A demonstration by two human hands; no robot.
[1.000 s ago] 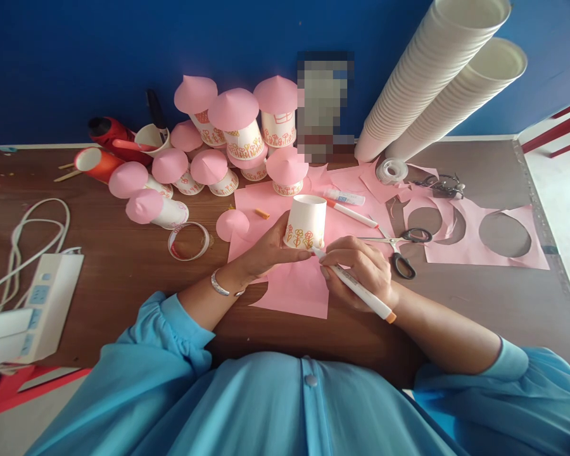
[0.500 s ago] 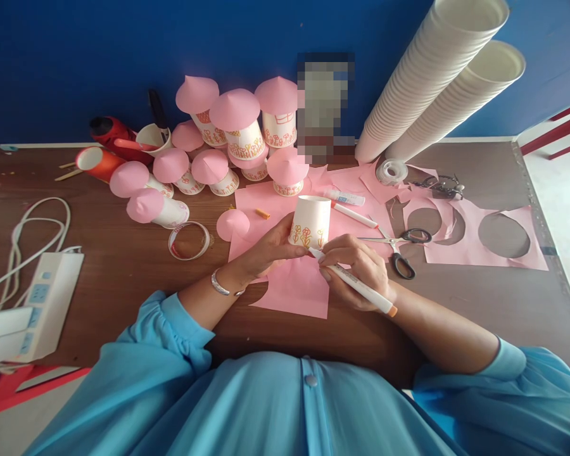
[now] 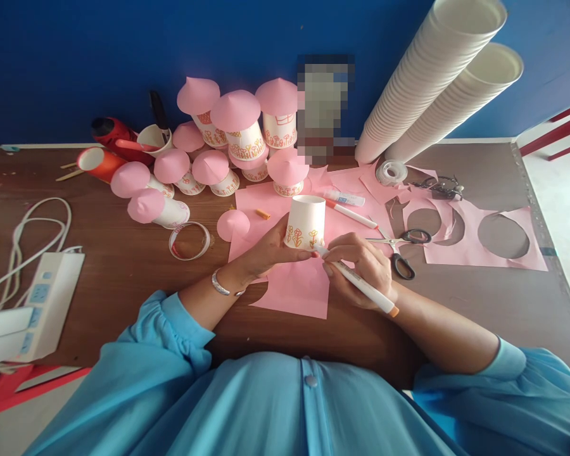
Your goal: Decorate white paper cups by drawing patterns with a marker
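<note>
My left hand (image 3: 276, 248) is closed around a white paper cup (image 3: 306, 218), with the thumb along its lower edge. Flowers in orange and red line run along the bottom of the cup. In my right hand (image 3: 361, 269) is a white marker (image 3: 363, 285) with an orange end, held like a pen. Its tip meets the cup's lower edge, beside the left thumb; whether it touches the surface I cannot tell. Pink paper (image 3: 297, 291) lies beneath both hands. A small orange marker cap (image 3: 263, 215) rests on it, and a small pink paper cone (image 3: 233, 225) lies to the left.
Several decorated cups with pink cone roofs (image 3: 235, 111) stand at the back. Black-handled scissors (image 3: 403, 266), a red-tipped marker (image 3: 351, 214) and clear tape (image 3: 392, 171) lie to the right. Tall paper cup stacks (image 3: 432, 69) lean behind. A power strip (image 3: 52, 304) is far left.
The cup has shifted slightly left and turned in my left hand, so its flowers sit differently. My right hand and the marker have moved slightly to the right.
</note>
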